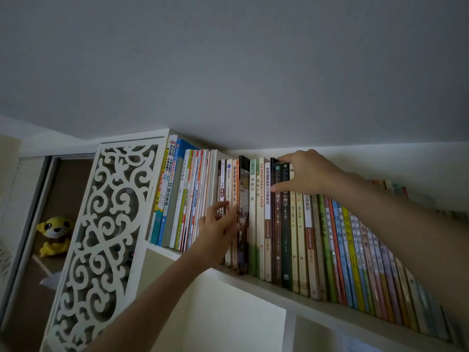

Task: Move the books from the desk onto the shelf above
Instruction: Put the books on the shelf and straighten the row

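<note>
A long row of upright books [327, 240] fills the white shelf [291, 293] above the desk. One dark-covered book [244, 199] stands out a little from the row, between an orange-spined book and a green one. My left hand [218, 232] lies with straight fingers against that dark book's left side and the spines beside it. My right hand [302, 174] grips the tops of a few dark-spined books further right, thumb on the spines and fingers over their top edges. The desk is out of view.
A white fretwork panel [101, 237] closes the shelf's left end. Behind it a yellow plush toy [54, 235] sits in a brown cabinet. White compartments [236, 318] lie under the shelf. The ceiling runs close above the book tops.
</note>
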A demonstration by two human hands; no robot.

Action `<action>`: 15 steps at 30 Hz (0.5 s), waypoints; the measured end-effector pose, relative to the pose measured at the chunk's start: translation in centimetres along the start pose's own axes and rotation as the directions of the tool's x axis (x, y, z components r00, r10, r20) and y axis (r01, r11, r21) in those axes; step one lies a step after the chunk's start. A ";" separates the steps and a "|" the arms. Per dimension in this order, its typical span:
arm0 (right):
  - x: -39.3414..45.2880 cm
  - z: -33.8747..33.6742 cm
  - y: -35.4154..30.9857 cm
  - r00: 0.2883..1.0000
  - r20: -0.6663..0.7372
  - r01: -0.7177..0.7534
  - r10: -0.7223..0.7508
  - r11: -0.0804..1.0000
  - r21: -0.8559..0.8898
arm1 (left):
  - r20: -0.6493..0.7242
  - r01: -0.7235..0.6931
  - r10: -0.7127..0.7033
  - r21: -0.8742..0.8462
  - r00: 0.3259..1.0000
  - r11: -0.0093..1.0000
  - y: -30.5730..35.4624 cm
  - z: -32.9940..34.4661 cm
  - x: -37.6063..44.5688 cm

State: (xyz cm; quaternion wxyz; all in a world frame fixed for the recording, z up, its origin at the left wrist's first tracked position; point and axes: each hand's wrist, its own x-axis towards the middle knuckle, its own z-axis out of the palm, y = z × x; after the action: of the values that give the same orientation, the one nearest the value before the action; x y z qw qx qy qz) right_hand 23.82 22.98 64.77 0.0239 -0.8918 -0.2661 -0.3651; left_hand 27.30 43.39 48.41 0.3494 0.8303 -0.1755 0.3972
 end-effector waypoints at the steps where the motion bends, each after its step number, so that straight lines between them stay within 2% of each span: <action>1: -0.1 0.2 0.1 1.000 -0.005 0.000 0.000 1.000 0.020 | -0.008 -0.025 0.025 -0.023 1.000 0.999 -0.5 -0.2 0.0; 7: -0.2 0.9 0.5 0.996 -0.080 -0.029 0.033 0.998 0.061 | -0.212 -0.016 0.007 -0.038 0.977 0.999 0.7 0.6 0.9; 11: -0.3 0.8 0.4 0.997 -0.065 -0.040 0.045 0.996 0.076 | -0.200 -0.025 0.017 -0.036 0.980 0.999 0.9 0.5 0.9; 13: -0.2 0.7 0.5 0.997 -0.053 -0.044 0.048 0.996 0.075 | -0.198 -0.007 -0.015 -0.114 0.980 0.993 1.9 0.0 1.1; 15: -0.3 0.4 0.8 0.999 -0.026 -0.036 0.038 0.997 0.072 | -0.258 -0.098 0.052 -0.171 0.965 0.980 4.2 -0.7 2.1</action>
State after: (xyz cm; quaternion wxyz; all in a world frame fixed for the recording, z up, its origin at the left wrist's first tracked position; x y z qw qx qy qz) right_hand 24.27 22.29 64.39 0.0660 -0.8901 -0.2619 -0.3671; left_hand 25.86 40.94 52.18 0.4281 0.7304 -0.1967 0.4946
